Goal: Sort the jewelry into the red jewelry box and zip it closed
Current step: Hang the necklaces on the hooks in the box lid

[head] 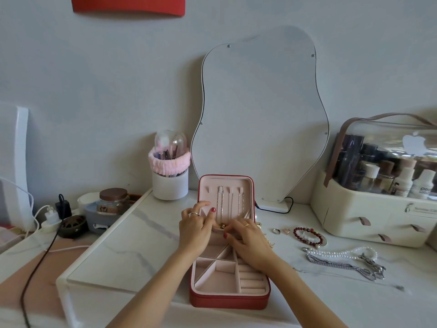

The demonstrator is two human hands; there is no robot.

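Note:
The red jewelry box lies open on the white marble table, its pink lid upright with thin chains hanging on its hooks. My left hand presses the pocket at the foot of the lid. Beside it, my right hand pinches at a small gold pendant on the pocket edge. Lying right of the box are two rings, a dark red bead bracelet, a pearl necklace and a silver chain necklace.
A wavy mirror leans on the wall behind the box. At the right stands a cream cosmetics organiser, and a white brush holder is left of the lid. Jars, chargers and a black cable crowd the left side.

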